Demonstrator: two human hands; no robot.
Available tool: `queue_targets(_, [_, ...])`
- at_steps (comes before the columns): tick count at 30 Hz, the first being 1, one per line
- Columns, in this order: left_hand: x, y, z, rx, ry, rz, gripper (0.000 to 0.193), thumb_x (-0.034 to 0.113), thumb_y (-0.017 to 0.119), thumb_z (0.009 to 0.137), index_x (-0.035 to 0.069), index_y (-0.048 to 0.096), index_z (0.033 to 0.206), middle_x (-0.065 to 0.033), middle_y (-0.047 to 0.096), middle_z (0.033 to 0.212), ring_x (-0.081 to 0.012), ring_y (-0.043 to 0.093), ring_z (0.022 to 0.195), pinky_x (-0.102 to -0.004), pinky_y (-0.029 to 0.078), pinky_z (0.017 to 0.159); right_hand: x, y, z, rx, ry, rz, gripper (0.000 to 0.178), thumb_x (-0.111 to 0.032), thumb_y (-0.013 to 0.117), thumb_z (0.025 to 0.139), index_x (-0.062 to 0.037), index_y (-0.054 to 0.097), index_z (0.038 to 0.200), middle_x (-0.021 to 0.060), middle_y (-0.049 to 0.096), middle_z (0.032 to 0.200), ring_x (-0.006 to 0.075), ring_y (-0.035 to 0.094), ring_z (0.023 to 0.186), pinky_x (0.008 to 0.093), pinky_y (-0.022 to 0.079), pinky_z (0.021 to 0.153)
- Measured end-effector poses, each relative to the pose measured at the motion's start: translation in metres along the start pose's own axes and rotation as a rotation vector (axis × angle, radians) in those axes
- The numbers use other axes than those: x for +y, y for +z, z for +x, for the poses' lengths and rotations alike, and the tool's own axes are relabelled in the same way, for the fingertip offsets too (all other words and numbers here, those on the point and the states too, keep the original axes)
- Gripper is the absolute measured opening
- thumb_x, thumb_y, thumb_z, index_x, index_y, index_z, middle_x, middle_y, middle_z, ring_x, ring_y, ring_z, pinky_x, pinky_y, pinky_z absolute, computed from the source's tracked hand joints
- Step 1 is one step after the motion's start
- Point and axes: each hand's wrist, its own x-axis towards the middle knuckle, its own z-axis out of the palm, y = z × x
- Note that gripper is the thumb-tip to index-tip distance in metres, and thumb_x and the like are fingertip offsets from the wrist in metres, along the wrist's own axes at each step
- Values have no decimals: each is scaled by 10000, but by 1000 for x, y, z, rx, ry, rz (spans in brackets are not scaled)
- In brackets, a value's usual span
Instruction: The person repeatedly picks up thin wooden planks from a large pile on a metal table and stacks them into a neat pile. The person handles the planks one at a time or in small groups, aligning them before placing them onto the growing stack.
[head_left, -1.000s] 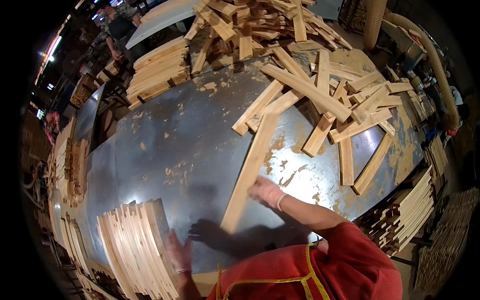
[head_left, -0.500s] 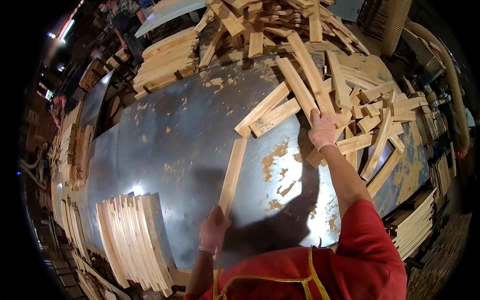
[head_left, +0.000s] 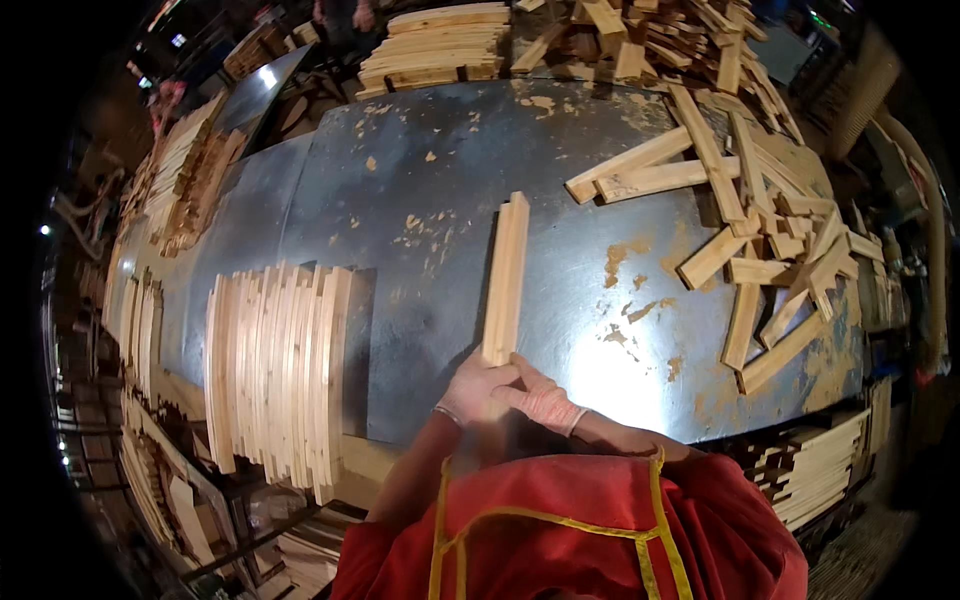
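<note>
Close to my body, my left hand (head_left: 474, 388) and my right hand (head_left: 546, 398) come together at the near end of a small bundle of wooden boards (head_left: 507, 280). At least two boards lie face to face, pointing away from me, with their far ends slightly uneven. Both hands wear pale gloves and are closed round the wood. My fingers partly hide the near end. Beneath is a dark, shiny metal tabletop (head_left: 420, 240) with tan patches. To the left of my hands stands a tight row of boards (head_left: 280, 370) on edge.
A loose heap of boards (head_left: 720, 185) lies crisscrossed on the right. Beyond the far edge are a neat stack of boards (head_left: 435, 45) and a larger jumbled pile (head_left: 640, 40). More boards (head_left: 820, 470) are stacked low at the right. A person's hand (head_left: 363, 17) shows at the far edge.
My right hand has left the heap at the right and joined my left hand, bringing a board against the one held there. The view has shifted, so the left row appears larger.
</note>
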Motion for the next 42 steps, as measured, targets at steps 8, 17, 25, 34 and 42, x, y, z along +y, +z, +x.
queue_targets(8, [-30,-95,-133,601,10,1178,224,172,647,921,-12,666,1047,-193,682,1134,-435,612,1154,-554,503,988,27,-51,-29,181,-9,47,787,-381,673,1014,2,371,1633,236,569,1545,337,553,1436,371,407,1211])
queue_targets(17, [0,-136,-186,927,-750,1741,871,294,756,938,105,314,1664,-139,372,1712,-318,381,1557,-458,322,1278,68,-255,-103,868,46,70,810,-426,725,939,-3,467,1579,266,634,1472,352,602,1391,381,465,1154])
queue_targets(25, [-16,-2,-20,461,75,1445,953,257,891,744,33,485,1576,-225,554,1550,-422,492,1464,-518,400,1227,132,-447,-163,1211,520,-451,1040,-374,831,774,-11,345,1618,318,576,1427,477,601,1286,500,499,1098])
queue_targets(34, [26,233,106,71,81,905,941,366,872,843,61,403,1599,-242,482,1564,-428,553,1378,-500,478,1128,82,-367,-174,1074,110,-280,1055,-414,847,846,-4,315,1659,279,495,1598,431,452,1491,483,339,1247])
queue_targets(42, [32,260,125,98,253,1384,1008,448,873,750,43,413,1550,-173,530,1429,-377,532,1323,-517,423,1136,238,-548,-226,1349,216,-442,738,-310,755,947,20,469,1542,235,594,1469,362,550,1335,421,442,1129])
